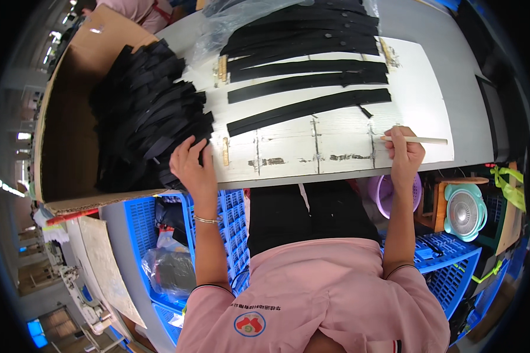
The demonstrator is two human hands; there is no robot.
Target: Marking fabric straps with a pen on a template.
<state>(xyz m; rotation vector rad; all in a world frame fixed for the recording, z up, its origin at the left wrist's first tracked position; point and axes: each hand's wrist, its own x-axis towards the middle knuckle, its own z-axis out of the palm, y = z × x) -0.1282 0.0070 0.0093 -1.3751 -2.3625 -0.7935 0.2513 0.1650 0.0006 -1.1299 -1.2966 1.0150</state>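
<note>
My left hand [193, 166] rests at the edge of a heap of black fabric strips [153, 117], its fingers apart and touching the nearest ones. In my right hand [406, 152] a pale pencil [425, 140] is pinched, its tip pointing left over a white board [288, 144] with dark ruled marks. Nearest to me on the board lies a slightly slanted black strip [309, 112]. A small black scrap [366, 112] is just below its right end. Beyond it, two more strips [306, 87] lie side by side, and a thick stack of black strips [306, 29] fills the far end.
An open cardboard box [65, 112] at the left holds the heap. Clear plastic film [218, 29] lies beside the far stack. Below the table's front edge are blue crates [232, 226], a purple basket [388, 200] and a teal fan [466, 212].
</note>
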